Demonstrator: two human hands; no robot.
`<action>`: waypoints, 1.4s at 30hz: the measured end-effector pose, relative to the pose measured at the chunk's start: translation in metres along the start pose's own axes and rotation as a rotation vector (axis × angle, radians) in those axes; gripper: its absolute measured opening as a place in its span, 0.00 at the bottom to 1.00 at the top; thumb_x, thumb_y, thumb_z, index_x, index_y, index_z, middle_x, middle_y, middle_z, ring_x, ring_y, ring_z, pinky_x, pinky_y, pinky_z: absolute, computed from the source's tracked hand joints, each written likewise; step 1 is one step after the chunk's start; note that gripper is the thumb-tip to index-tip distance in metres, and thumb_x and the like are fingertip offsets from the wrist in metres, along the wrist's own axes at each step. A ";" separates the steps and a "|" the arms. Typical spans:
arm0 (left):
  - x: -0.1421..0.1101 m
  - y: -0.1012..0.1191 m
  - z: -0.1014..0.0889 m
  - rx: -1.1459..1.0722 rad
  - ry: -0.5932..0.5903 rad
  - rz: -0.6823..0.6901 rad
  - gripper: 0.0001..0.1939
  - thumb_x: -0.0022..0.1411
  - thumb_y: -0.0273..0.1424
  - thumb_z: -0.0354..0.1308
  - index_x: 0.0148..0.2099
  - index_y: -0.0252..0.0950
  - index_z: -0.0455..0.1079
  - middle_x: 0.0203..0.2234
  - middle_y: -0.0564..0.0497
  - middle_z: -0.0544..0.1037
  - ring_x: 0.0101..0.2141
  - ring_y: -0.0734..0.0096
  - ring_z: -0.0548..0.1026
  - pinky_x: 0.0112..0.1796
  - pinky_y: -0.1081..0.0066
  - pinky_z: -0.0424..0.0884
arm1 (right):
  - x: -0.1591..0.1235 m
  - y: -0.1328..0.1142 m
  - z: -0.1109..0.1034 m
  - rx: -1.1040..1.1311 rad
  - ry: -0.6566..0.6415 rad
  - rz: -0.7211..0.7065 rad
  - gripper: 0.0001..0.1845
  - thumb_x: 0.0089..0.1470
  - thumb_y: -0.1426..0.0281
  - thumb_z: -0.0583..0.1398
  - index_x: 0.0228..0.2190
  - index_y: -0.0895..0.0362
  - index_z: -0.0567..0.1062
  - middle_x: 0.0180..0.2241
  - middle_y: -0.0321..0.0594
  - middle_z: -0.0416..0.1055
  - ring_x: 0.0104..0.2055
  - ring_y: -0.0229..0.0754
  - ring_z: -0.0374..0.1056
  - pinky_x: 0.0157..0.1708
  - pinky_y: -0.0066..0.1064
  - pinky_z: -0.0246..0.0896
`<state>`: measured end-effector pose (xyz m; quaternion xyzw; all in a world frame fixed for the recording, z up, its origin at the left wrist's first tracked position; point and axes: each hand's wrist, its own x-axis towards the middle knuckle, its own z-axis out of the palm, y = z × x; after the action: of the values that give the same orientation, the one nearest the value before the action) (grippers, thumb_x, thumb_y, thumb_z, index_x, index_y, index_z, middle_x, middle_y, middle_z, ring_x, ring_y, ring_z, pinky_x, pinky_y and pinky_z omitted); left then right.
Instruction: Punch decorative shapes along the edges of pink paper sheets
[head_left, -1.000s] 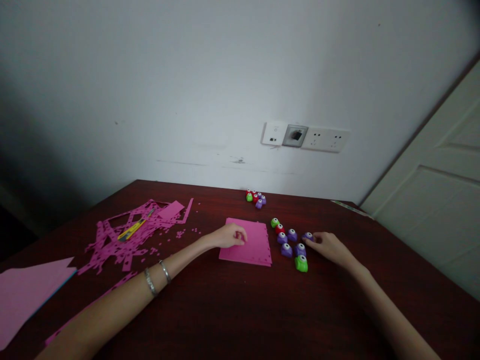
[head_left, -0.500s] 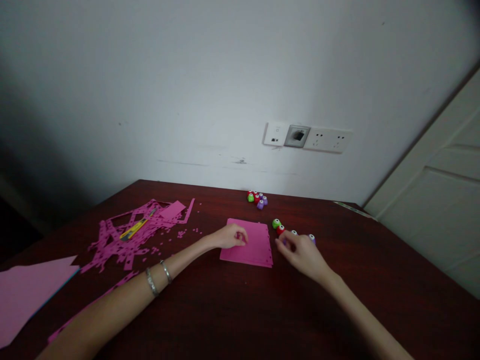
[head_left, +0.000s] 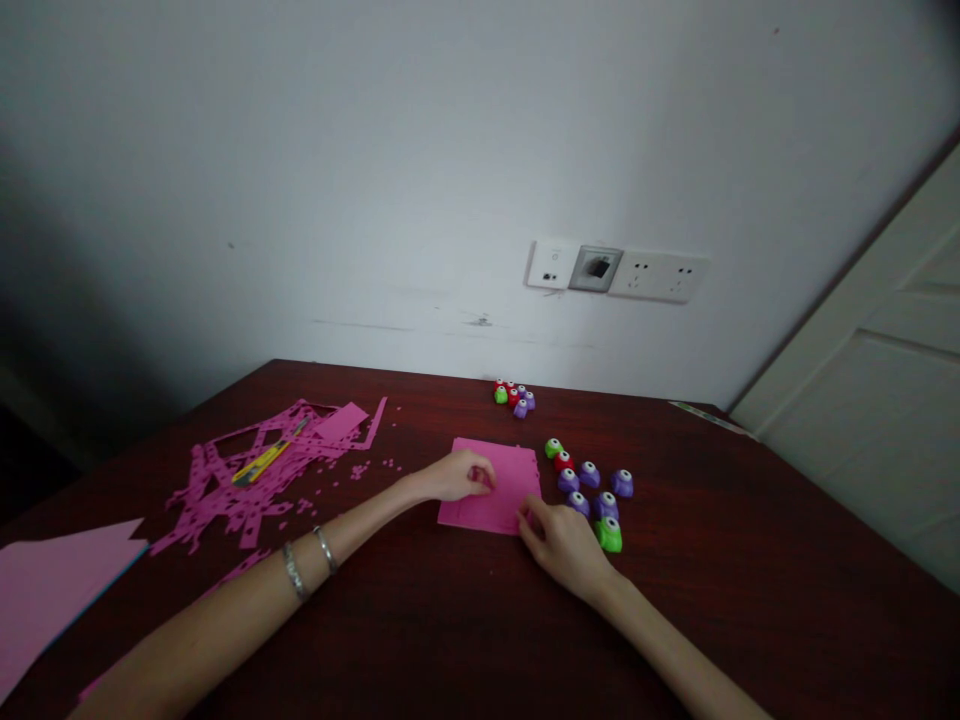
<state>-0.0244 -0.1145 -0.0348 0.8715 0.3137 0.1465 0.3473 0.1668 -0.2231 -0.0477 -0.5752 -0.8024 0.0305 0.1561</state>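
Note:
A small stack of pink paper (head_left: 487, 512) lies on the dark red-brown table. Over its middle is my left hand (head_left: 456, 475), fingers curled toward the thumb; anything between the fingertips is too small to make out. My right hand (head_left: 564, 540) is at the stack's lower right corner, with thumb and fingers closed on the paper's edge. Just right of the stack stand several craft punches: purple punches (head_left: 606, 505), a red punch (head_left: 564, 461), and green punches (head_left: 609, 535). The nearest green one is close beside my right hand.
Tangled pink paper scraps (head_left: 217, 490) lie at the left with a yellow utility knife (head_left: 262, 463) on top. Larger pink sheets (head_left: 60, 590) are at the near left. More punches (head_left: 514, 396) stand by the wall. A thin strip (head_left: 712, 418) lies at the back right.
My right hand has moved left and toward me, from the punches to the paper's corner, uncovering several punches. My left hand has stayed over the paper.

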 end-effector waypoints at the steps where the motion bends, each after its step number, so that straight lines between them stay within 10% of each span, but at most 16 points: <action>1: 0.000 0.000 0.000 0.000 -0.002 -0.002 0.07 0.52 0.26 0.56 0.35 0.34 0.73 0.23 0.55 0.70 0.24 0.77 0.64 0.25 0.77 0.60 | 0.000 0.000 0.001 -0.016 0.007 -0.001 0.10 0.57 0.69 0.49 0.30 0.57 0.69 0.22 0.37 0.72 0.23 0.38 0.68 0.22 0.28 0.43; 15: 0.025 0.002 -0.013 0.092 -0.198 -0.011 0.06 0.51 0.29 0.57 0.33 0.34 0.72 0.23 0.54 0.74 0.24 0.76 0.69 0.26 0.77 0.61 | 0.002 0.001 0.003 -0.084 0.025 -0.028 0.10 0.59 0.69 0.47 0.31 0.57 0.66 0.23 0.38 0.73 0.23 0.39 0.69 0.22 0.30 0.40; 23: 0.092 0.000 -0.023 0.516 0.313 -0.276 0.15 0.56 0.41 0.53 0.32 0.35 0.73 0.33 0.44 0.76 0.36 0.62 0.74 0.34 0.69 0.66 | 0.003 0.003 0.002 -0.033 0.032 -0.010 0.10 0.57 0.68 0.48 0.31 0.57 0.66 0.22 0.37 0.72 0.22 0.38 0.68 0.22 0.29 0.40; 42: 0.145 0.006 -0.005 0.580 0.375 -0.427 0.20 0.52 0.46 0.56 0.40 0.35 0.69 0.40 0.41 0.73 0.43 0.53 0.72 0.40 0.61 0.67 | 0.004 0.005 0.003 0.021 0.039 -0.002 0.07 0.56 0.69 0.50 0.30 0.56 0.66 0.21 0.35 0.71 0.22 0.37 0.66 0.22 0.27 0.41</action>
<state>0.0865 -0.0211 -0.0211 0.8069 0.5737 0.1328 0.0463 0.1693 -0.2175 -0.0504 -0.5732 -0.7995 0.0273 0.1777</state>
